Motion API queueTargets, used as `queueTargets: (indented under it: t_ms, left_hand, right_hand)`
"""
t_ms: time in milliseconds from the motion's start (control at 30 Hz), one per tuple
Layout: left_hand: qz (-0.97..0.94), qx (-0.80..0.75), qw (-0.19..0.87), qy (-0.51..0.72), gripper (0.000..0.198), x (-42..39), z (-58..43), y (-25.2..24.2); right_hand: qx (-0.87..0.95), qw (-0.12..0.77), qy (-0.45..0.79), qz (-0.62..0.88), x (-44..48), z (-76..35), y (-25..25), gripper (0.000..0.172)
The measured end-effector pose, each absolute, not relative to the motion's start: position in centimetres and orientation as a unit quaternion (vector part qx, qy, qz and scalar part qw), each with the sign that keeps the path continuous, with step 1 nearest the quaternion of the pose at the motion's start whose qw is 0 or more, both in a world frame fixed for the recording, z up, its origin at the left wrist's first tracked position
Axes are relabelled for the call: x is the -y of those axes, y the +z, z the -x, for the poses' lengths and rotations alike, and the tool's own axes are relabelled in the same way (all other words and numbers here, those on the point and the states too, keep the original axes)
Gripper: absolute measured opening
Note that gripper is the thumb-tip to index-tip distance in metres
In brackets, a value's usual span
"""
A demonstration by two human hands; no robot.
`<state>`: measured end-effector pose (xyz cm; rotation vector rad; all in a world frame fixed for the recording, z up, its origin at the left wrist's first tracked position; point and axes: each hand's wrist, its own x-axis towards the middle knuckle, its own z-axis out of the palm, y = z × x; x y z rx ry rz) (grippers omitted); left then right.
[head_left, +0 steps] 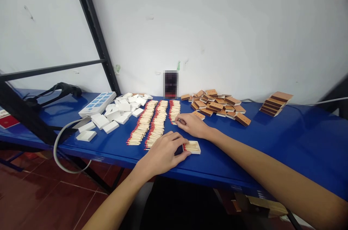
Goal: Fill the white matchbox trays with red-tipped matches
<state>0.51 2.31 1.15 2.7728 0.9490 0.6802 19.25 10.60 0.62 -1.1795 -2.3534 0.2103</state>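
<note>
My left hand (167, 152) grips the left end of a small white matchbox tray (196, 146) between thumb and fingers. Red-headed matches (190, 146) lie inside that tray. Just beyond it, my right hand (194, 125) rests on the table with its fingertips pinched on matches at the near end of a short row of matches (174, 109); exactly how many they hold is hidden. Two longer rows of matches, one on the left (143, 123) and one in the middle (157, 123), run beside the short one, red heads facing left.
White empty trays (123, 107) are heaped on the left, near a white and blue box (98, 103). Brown matchbox sleeves (216, 106) form a pile at back right, with a leaning stack (277, 103) farther right. A black metal frame (92, 30) rises from the blue table (272, 143).
</note>
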Motion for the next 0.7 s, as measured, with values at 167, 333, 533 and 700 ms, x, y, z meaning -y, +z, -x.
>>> queueTargets:
  t_ms: [167,333,533,700]
  left_hand:
    - [-0.919,-0.316,0.071,0.227,0.023,-2.28,-0.44,1.13]
    - [-0.919,-0.319,0.069,0.220,0.023,-2.24,-0.53,1.16]
    - [-0.922,-0.320,0.067,0.208,0.023,-2.29,-0.55,1.13]
    - [-0.921,-0.318,0.071,0.212,0.023,-2.25,-0.54,1.15]
  right_hand:
    - [0.857,0.254,0.087,0.440,-10.57,-19.30,0.49,0.017]
    - [0.861,0.249,0.084,0.435,-10.62,-19.34,0.52,0.016]
    - [0.860,0.242,0.087,0.441,-10.75,-19.32,0.37,0.018]
    - [0.857,0.241,0.090,0.446,-10.68,-19.32,0.45,0.016]
